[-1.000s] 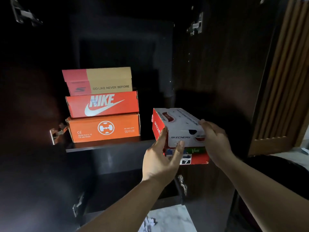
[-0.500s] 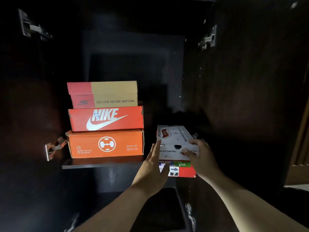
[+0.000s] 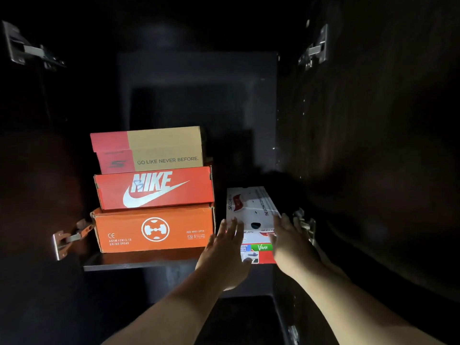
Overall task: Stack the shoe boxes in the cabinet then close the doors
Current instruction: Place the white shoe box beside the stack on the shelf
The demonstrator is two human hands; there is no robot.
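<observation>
Your left hand [image 3: 225,255] and right hand [image 3: 290,242] flank the white Skechers box [image 3: 251,210] with grip wide, fingers straight, as it sits on the shelf [image 3: 139,263] beside the three-box stack [image 3: 153,190], so an uneven push could skew it into the right hinge [image 3: 305,225].

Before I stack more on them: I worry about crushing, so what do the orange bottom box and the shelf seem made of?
Orange box: likely matte printed cardboard; its left corner flap looks creased. Shelf: seemingly dark laminated board, semi-gloss, reflecting the box faintly.
</observation>
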